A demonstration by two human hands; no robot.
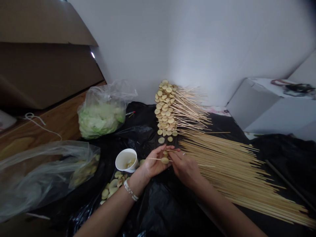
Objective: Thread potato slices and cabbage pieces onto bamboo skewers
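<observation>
My left hand [153, 168] is turned palm up, with a few potato slices [165, 160] held in it. A thin bamboo skewer [154, 159] crosses the palm and passes by the lower slice; whether it pierces the slice is hard to tell. From the right, my right hand [185, 168] closes its fingers at the slices and the skewer ends. Just beyond the hands lie skewered potato slices [165, 113], piled in a column with their sticks pointing right. Loose potato slices [113, 185] lie beside my left forearm.
Many bare skewers [237, 168] spread across the black plastic sheet [138, 125] on the right. A white tub [126, 152] with some slices stands left of my hands. Farther left are a bag of cut cabbage [101, 115] and another clear bag [49, 164]. A white box [261, 105] stands right.
</observation>
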